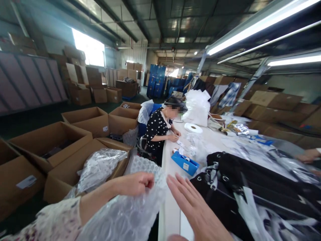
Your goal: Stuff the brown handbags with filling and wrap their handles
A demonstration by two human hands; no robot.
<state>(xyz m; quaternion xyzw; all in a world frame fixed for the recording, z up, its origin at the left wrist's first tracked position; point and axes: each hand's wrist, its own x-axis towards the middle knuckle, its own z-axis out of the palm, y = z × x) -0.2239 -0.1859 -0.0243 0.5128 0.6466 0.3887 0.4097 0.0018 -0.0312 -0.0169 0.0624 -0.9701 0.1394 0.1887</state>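
Note:
My left hand [137, 183] is closed, its fingers curled on a sheet of clear bubble wrap [125, 214]. The wrap spreads below and beyond the hand, along the left edge of the white table [169, 201]. My right hand [194, 209] is stretched flat over that edge, fingers extended and slightly blurred, holding nothing. Just right of it lie black bags [223, 204] with metal eyelets and pale plastic-wrapped straps. A blue tape dispenser [185, 163] stands on the table beyond my right hand.
A co-worker in a polka-dot top [156, 129] sits at the table's far left side. Open cardboard boxes [85, 117] crowd the floor at left, one holding clear plastic [100, 167]. A white roll [193, 128] lies by a stack of white sheets [197, 107]. Another person's hand [309, 155] shows at right.

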